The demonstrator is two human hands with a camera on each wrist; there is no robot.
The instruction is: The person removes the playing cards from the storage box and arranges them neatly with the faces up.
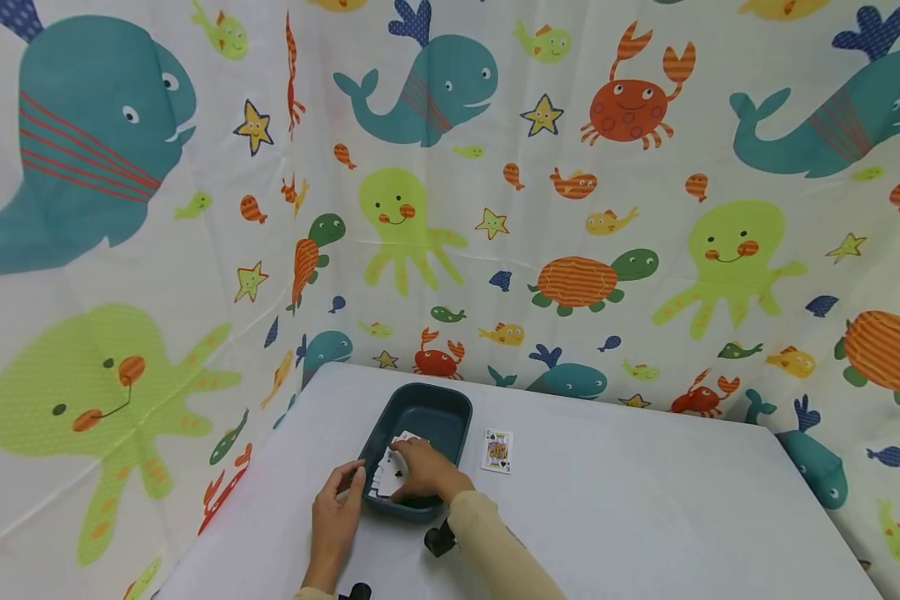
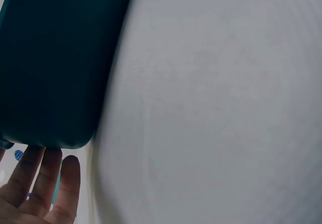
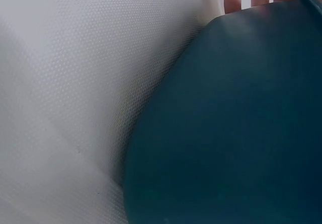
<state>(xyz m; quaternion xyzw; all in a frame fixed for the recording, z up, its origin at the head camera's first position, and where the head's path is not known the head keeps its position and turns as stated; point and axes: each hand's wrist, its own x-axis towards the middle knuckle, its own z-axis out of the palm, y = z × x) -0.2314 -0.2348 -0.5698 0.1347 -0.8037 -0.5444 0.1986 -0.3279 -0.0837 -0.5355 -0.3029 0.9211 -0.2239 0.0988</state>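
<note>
On a white table (image 1: 645,500), the half-curled right hand (image 1: 429,471) seemingly grips cards (image 1: 390,477).

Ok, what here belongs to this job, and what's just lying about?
In the job:
- tray, left hand at its rim
- cards inside, right hand over them
- probably the face card beside it

Background only:
- patterned curtain
- white table

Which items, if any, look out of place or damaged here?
One thing mildly stands out: a single face card lies face up on the table, right of the dark tray, while the other visible cards are inside it, partly under the right hand. It may be deliberate. I see nothing spilled or damaged.
</note>
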